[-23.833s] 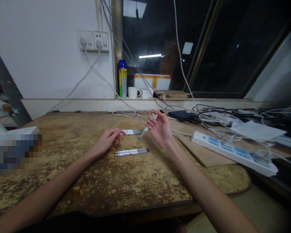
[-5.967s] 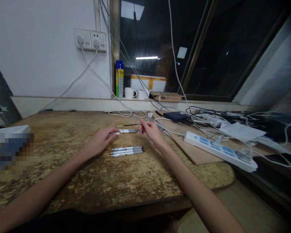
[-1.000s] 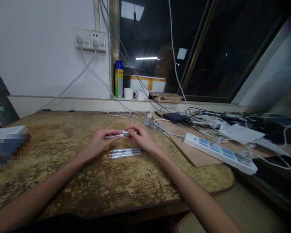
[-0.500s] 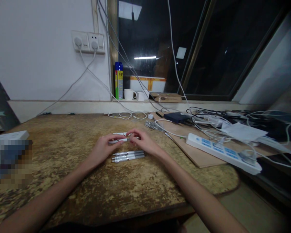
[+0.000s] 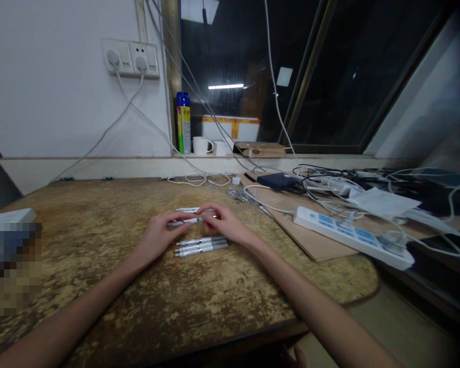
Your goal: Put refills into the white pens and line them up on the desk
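A white and silver pen (image 5: 184, 222) lies roughly level between my hands, above the worn wooden table (image 5: 199, 291). My left hand (image 5: 156, 236) pinches its barrel between thumb and fingers. At the pen's right end, my right hand (image 5: 227, 223) has its fingers closed, partly hiding that end. Just nearer to me, several similar pens (image 5: 201, 249) with grey grips lie side by side on the tabletop. Beyond the hands rests another white pen (image 5: 187, 209), its right part covered by my right hand.
A white power strip (image 5: 352, 236) lies on a brown board (image 5: 310, 240) at the right, among tangled cables. Small clear plastic packaging (image 5: 239, 194) sits past my right hand. A spray can (image 5: 183, 122) and a mug (image 5: 202, 145) stand on the sill.
My right hand's fingers have closed in on the pen's right end, where a small gap showed before. The whole view has shifted slightly.
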The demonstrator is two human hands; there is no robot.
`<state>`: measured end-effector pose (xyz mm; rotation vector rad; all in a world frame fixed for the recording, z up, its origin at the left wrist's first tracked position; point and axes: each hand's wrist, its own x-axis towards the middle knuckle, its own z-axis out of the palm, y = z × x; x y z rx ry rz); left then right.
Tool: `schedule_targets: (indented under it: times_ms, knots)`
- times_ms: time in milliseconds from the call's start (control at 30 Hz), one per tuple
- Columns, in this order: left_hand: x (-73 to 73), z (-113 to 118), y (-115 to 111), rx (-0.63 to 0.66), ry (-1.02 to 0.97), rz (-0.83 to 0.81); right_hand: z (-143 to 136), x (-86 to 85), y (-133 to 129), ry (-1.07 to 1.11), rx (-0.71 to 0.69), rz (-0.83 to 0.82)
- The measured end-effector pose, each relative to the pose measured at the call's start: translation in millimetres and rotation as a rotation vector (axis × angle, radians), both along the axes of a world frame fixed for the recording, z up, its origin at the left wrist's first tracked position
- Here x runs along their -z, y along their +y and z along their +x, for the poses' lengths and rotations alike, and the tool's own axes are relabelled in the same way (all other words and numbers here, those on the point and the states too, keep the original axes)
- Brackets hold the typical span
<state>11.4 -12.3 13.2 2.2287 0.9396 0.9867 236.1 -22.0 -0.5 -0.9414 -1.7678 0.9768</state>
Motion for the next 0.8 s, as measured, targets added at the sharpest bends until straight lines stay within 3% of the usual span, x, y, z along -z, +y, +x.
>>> schedule_targets:
  times_ms: [133,300,500,667,800]
  knots:
    - [1.6,0.2,-0.4,0.001,0.003,-0.011,-3.3,2.1,-0.6,0.020,-0.002,-0.080]
    - [1.4,0.0,0.8,-0.001,-0.001,-0.014,-3.2,2.9,2.1,0.000,0.054,0.059]
    - [0.8,-0.7,1.7,0.001,-0.003,0.005,-6.7,4.5,0.3,0.032,0.013,-0.071]
    - [-2.4,-1.0,-0.2,0.020,-0.024,0.021,-7.4,-0.8,-1.8,0.036,0.044,0.039]
    - [-5.0,-1.4,-1.8,0.038,-0.024,0.031,-8.7,0.1,-1.5,0.078,0.006,-0.070]
